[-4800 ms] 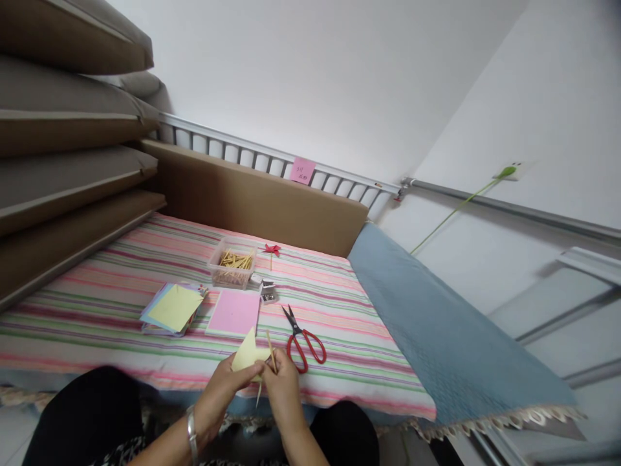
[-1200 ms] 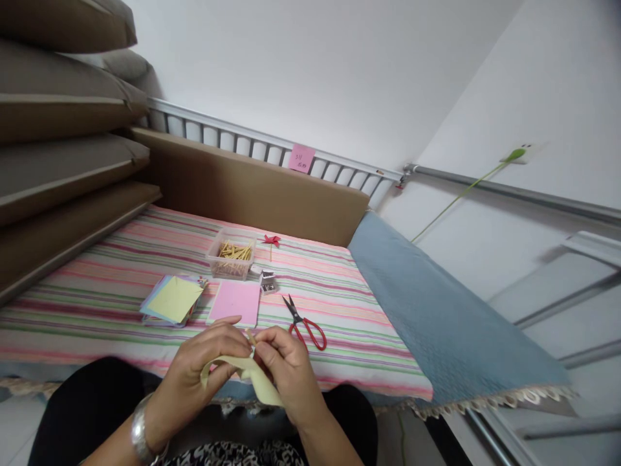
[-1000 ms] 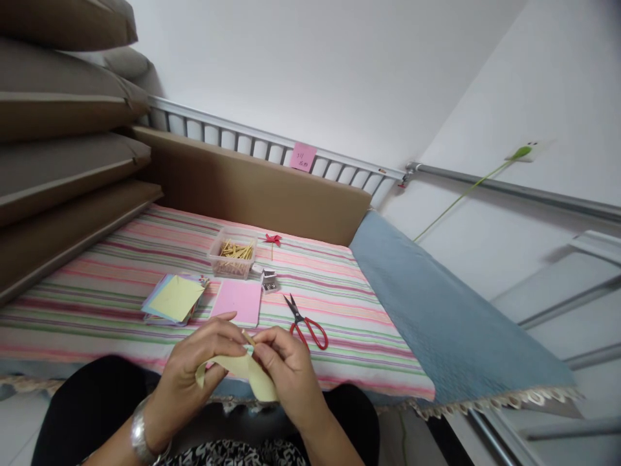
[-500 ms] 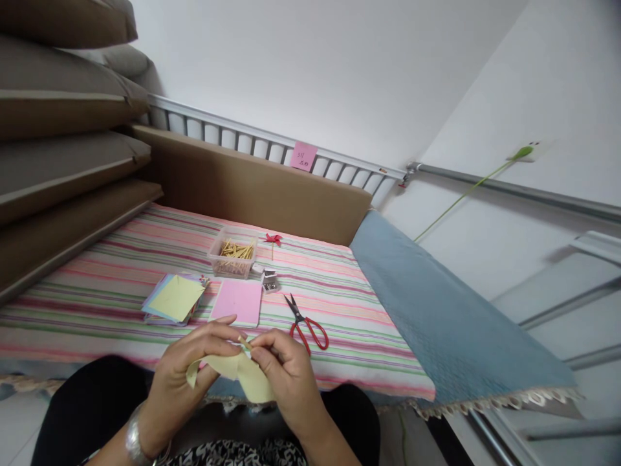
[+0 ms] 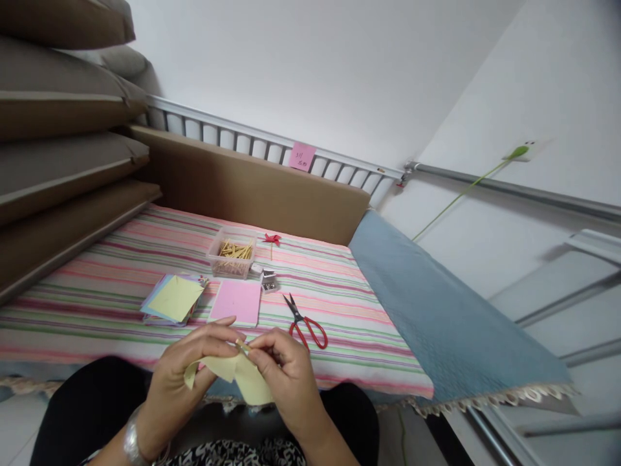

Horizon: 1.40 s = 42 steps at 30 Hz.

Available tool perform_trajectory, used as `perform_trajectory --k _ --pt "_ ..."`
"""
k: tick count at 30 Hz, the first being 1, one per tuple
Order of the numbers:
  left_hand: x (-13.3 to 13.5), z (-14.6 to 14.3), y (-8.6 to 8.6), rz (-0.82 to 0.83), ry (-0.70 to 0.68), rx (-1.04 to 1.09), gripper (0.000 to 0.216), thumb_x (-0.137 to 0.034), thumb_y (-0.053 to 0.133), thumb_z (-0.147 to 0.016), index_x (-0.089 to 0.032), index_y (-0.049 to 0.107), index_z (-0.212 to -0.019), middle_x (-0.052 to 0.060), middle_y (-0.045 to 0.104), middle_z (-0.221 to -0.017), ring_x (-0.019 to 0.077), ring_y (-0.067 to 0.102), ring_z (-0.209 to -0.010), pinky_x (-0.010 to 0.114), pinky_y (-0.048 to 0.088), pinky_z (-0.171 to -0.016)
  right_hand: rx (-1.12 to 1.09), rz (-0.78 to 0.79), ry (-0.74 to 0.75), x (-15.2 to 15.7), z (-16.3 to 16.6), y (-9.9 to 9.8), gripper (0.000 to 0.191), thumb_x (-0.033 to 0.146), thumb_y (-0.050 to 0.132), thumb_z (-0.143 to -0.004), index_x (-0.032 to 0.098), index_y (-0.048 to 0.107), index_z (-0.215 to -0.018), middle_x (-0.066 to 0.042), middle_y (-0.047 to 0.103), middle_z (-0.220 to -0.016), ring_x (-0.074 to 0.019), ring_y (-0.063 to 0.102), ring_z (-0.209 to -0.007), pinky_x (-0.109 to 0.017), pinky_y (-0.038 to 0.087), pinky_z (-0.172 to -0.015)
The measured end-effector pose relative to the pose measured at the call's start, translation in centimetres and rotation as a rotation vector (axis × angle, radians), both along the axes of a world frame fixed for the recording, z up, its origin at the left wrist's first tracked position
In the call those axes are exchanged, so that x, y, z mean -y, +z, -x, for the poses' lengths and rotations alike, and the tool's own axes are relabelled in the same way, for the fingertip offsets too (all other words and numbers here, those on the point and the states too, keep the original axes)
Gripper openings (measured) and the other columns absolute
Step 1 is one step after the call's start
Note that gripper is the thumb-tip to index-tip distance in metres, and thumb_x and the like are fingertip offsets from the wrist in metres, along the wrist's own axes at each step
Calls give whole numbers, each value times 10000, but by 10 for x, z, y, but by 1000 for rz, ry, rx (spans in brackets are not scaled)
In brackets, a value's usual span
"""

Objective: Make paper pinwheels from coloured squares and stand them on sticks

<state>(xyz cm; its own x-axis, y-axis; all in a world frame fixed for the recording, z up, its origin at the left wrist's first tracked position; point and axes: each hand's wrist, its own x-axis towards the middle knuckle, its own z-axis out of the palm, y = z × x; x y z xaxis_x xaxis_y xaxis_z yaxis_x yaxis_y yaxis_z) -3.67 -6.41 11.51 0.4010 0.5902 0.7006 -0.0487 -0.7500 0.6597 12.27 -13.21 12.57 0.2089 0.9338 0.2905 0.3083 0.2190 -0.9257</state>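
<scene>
Pinching the wooden stick [image 5: 242,345] with nearly closed fingers, the right hand [image 5: 287,366] sits beside the left hand [image 5: 187,366], half curled around the yellow paper [image 5: 255,383] over the striped cloth's [image 5: 361,353] near edge. The stick now slants leftward, no longer forward; apparently both are worked together.

here i am, in what looks like a room at home: thick cushions [image 5: 63,120] piled high on my left, a white radiator [image 5: 210,134] along the wall ahead, and right before me a striped cloth [image 5: 363,336] spread over a blue cover [image 5: 436,323] with a lacy edge [image 5: 485,404].
</scene>
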Motion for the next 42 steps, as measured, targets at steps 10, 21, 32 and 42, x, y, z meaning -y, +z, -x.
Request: perform_trajectory --k 10,21,32,42 --pt "-1 -3 -7 31 13 -28 232 -73 546 -749 -259 650 -840 0 705 -906 168 624 -967 299 502 -845 -3 29 -6 2 -1 0 95 207 558 -810 180 643 -777 8 603 -722 -113 542 -680 -206 408 -627" --pt "1 -5 -3 87 17 -13 205 -84 583 -737 -260 661 -805 -10 712 -872 165 639 -932 304 506 -855 40 -14 -1 2 1 3 108 183 556 -811 191 663 -801 2 638 -760 -120 569 -720 -208 420 -675" --pt "1 -6 -5 156 55 -61 143 -134 561 -757 -231 666 -753 28 716 -870 209 639 -946 368 517 -848 35 1 -6 2 0 5 131 184 539 -821 194 669 -826 -6 658 -792 -124 581 -732 -214 435 -677" --pt "-1 -7 -4 228 34 -54 77 -205 611 -759 -238 672 -727 21 719 -857 210 642 -936 354 513 -860 36 -2 -21 2 0 4 130 166 547 -813 199 672 -828 -7 657 -790 -129 584 -740 -220 436 -690"
